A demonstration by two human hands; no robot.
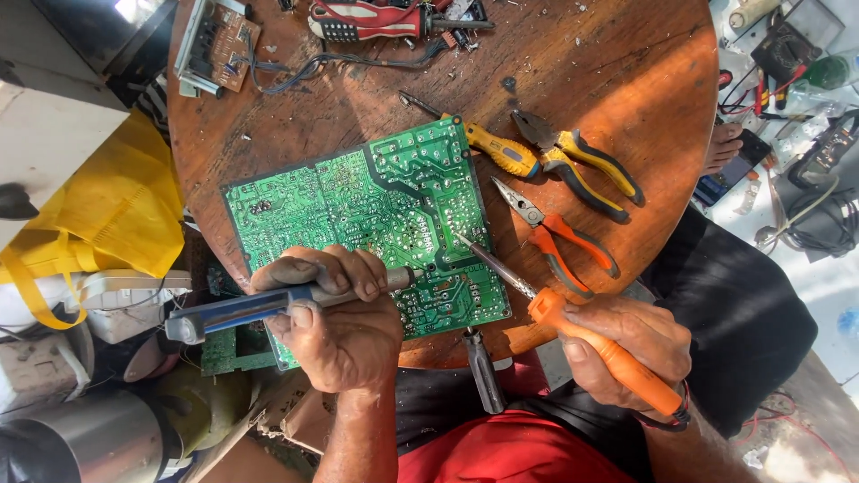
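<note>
A large green circuit board (358,206) lies solder side up on a round wooden table (626,80). My left hand (335,313) grips a blue desoldering pump (242,309) whose tip rests on the board's near right part. My right hand (626,349) holds an orange soldering iron (608,353). Its metal tip (465,241) touches the board close to the pump's nozzle.
Yellow-handled pliers (586,165), a yellow screwdriver (497,148) and orange needle-nose pliers (559,241) lie right of the board. A smaller brown circuit board (224,40) and a red tool (376,20) sit at the far edge. A yellow bag (107,215) hangs left.
</note>
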